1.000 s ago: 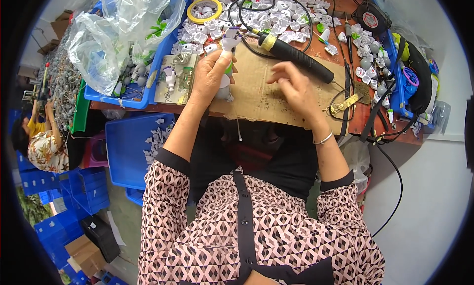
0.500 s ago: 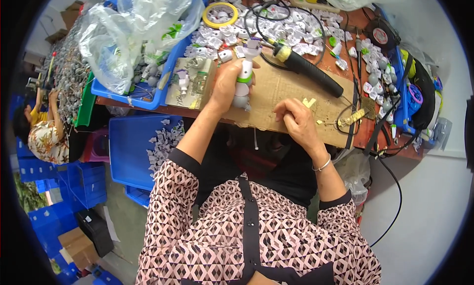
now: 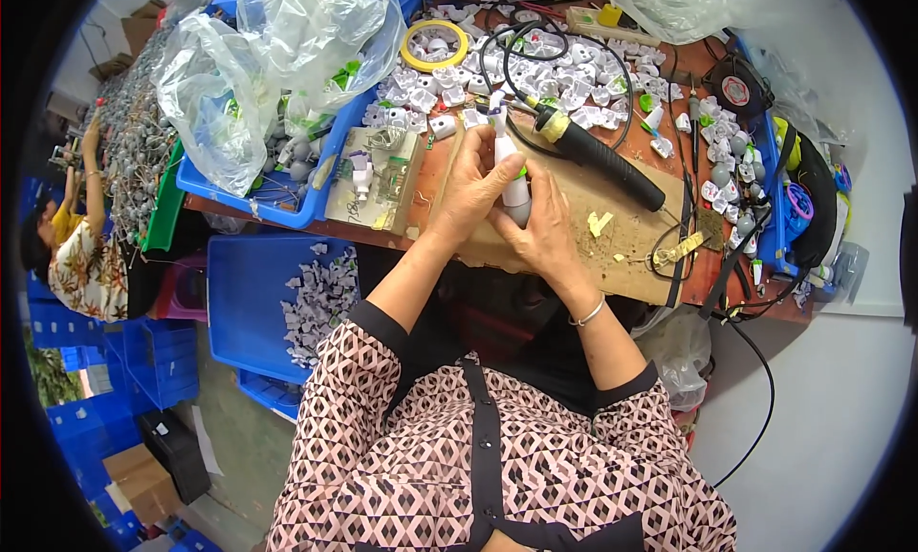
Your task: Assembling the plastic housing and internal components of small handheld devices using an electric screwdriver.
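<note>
Over the cardboard sheet (image 3: 583, 174) I hold a white plastic device (image 3: 508, 150) with a narrow neck, a green part and a grey rounded end. My left hand (image 3: 469, 190) is closed round its left side, thumb across the front. My right hand (image 3: 547, 225) wraps the lower grey end from the right, and the two hands nearly meet. To the right lies a black-handled soldering iron or similar tool (image 3: 612, 160) with a cable. Left of my hands is a board-like fixture (image 3: 382, 184) bearing a small white and purple piece (image 3: 360, 173).
White plastic parts (image 3: 574, 78) cover the back of the table, beside a yellow tape roll (image 3: 435, 45). Blue bins (image 3: 316, 193) with plastic bags (image 3: 277, 74) stand left; another blue bin (image 3: 239, 303) sits lower. Cables (image 3: 755, 236) hang at right. A co-worker (image 3: 86, 255) sits far left.
My right hand has moved left and up from the cardboard and taken hold of the device's lower end. The device has turned and shifted slightly right. The co-worker's arm has risen.
</note>
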Motion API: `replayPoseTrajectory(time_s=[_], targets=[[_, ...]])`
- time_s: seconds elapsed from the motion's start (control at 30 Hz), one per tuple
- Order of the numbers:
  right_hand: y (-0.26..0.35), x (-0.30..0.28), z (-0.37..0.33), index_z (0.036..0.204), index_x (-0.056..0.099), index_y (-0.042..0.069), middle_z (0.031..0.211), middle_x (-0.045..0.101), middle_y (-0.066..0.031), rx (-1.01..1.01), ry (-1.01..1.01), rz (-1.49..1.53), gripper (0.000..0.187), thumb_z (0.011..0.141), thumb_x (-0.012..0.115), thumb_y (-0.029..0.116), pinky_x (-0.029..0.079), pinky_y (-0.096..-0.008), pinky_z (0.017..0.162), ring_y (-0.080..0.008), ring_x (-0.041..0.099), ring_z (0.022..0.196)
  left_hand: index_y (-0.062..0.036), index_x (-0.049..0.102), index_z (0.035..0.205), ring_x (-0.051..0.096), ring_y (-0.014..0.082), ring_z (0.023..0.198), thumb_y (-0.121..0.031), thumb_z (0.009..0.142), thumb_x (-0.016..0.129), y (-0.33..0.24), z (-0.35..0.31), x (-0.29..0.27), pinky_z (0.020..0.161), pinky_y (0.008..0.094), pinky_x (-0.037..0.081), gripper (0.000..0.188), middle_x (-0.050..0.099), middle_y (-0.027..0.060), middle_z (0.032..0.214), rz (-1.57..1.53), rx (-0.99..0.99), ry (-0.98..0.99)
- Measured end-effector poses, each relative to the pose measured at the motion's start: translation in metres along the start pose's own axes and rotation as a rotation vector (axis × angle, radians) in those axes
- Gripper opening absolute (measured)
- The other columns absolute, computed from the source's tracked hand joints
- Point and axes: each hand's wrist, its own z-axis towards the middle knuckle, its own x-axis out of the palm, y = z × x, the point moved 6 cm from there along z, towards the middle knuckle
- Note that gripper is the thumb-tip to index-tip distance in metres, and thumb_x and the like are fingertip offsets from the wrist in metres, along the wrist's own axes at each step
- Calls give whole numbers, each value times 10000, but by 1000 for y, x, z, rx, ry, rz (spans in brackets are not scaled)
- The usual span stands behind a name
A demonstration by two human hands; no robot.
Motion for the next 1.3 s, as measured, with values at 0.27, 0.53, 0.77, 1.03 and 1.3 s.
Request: replayPoseTrajectory(time_s=[0.27,0.53,0.77,1.03,1.3], targets=[[-7,5,-5,1223,441,14,1086,542,-171,31,8,124,501,818,637,235,409,-390,863,-321,526,995,-59,560,1101,467,17,784,-301,970,434,15,0,-20,667,168,371,303,546,-56,879,-171,-123,-31],[0,4,-9,1234,434,13,1086,553,-165,7,27,31,548,802,635,284,401,-394,844,-314,519,951,-70,561,1095,448,7,755,-301,973,425,19,1,-21,647,160,365,294,525,-64,852,-157,-135,-3],[-3,4,-10,1225,447,7,1080,559,-161,56,52,94,549,798,639,294,410,-384,831,-300,522,934,-96,522,1069,457,4,721,-307,974,418,16,-1,-20,591,163,383,253,502,-70,818,-202,-157,-24],[-5,4,-10,1221,448,14,1079,564,-155,56,42,79,571,783,657,314,418,-387,835,-297,529,953,-94,511,1073,458,6,719,-308,972,423,17,-2,-19,588,167,387,253,503,-64,828,-164,-165,-62],[-7,3,-8,1237,430,39,1068,566,-160,69,43,116,613,754,696,308,435,-382,838,-294,536,974,-58,489,1100,486,12,781,-341,939,492,8,-1,-12,623,172,417,326,523,-42,885,-129,-141,1]])
